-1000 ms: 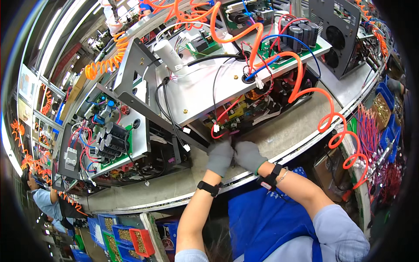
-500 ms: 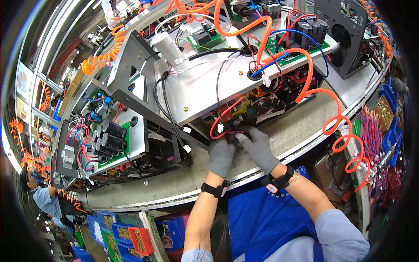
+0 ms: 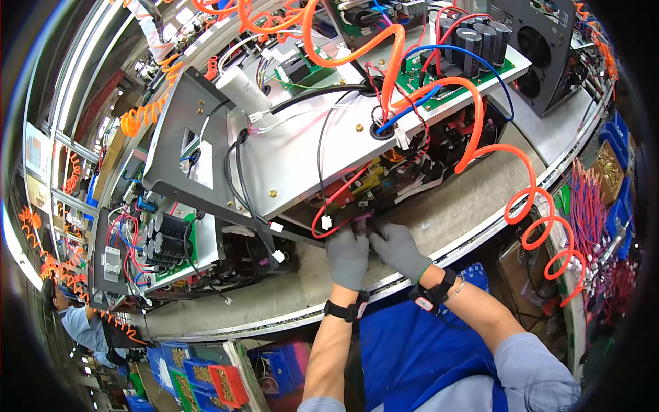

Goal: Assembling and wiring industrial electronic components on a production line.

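Side by side at the front of an open metal chassis (image 3: pixel 302 161), my two grey-gloved hands have their fingers drawn together. My left hand (image 3: pixel 349 259) is closed around the end of a thin purple wire (image 3: pixel 364 216). Beside it, my right hand (image 3: pixel 399 251) is closed too, its fingertips pointing at the same wire; what they pinch is hidden. A red wire (image 3: pixel 320 218) loops just above my left hand, and a white connector (image 3: pixel 326 222) hangs by it on a black wire. Inside the chassis, circuit boards and coils show below the silver top plate.
An orange coiled air hose (image 3: pixel 528 196) crosses the chassis and hangs on the right. Another unit with black capacitors (image 3: pixel 167 237) stands left. Red bins (image 3: pixel 228 386) of small parts sit below the bench edge; red and blue wires (image 3: pixel 592 213) hang right. A person (image 3: pixel 82 326) works far left.
The chassis and bench have shifted left and slightly down in view. My hands stay together at the purple wire, a little lower, with the right fingers more tucked in.
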`<state>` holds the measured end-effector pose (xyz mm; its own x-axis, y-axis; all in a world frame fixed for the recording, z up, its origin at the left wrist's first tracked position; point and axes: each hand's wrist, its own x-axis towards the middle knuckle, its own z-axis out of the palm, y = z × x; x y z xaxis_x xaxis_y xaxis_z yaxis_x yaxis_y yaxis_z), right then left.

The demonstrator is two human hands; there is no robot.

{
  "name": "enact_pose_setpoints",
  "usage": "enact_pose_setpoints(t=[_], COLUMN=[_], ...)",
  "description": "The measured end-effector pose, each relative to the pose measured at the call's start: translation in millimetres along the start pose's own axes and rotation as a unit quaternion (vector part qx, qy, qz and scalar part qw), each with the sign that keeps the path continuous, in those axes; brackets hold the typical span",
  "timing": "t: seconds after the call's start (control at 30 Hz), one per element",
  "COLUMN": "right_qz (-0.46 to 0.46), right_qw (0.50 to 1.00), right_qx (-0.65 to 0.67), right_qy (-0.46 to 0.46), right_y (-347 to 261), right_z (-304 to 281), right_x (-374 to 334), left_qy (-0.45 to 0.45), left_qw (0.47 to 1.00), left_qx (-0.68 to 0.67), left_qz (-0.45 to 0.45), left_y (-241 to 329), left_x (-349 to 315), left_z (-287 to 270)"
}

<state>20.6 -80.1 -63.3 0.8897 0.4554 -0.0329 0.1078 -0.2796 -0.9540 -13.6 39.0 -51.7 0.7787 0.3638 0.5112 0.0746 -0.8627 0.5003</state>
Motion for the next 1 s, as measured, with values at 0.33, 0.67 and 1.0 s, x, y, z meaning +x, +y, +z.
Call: enact_pose_setpoints(t=[0.33, 0.67, 1.0], right_qz=[0.009, -0.089, -0.022], right_qw=[0.999, 0.989, 0.851], right_qx=[0.026, -0.113, -0.242], right_qy=[-0.042, 0.026, 0.466], right_y=[0.4, -6.1, -13.9], right_z=[-64.4, -134.4, -305.3], right_x=[-106.1, -171.8, -260.3], left_qy=[0.029, 0.02, -0.047], left_qw=[0.999, 0.993, 0.988], left_qx=[0.019, 0.093, -0.097], left_qz=[-0.012, -0.074, -0.108], left_y=[6.2, 5.0, 7.0], left_x=[-7.0, -0.2, 16.2], left_z=[-10.7, -21.0, -19.6])
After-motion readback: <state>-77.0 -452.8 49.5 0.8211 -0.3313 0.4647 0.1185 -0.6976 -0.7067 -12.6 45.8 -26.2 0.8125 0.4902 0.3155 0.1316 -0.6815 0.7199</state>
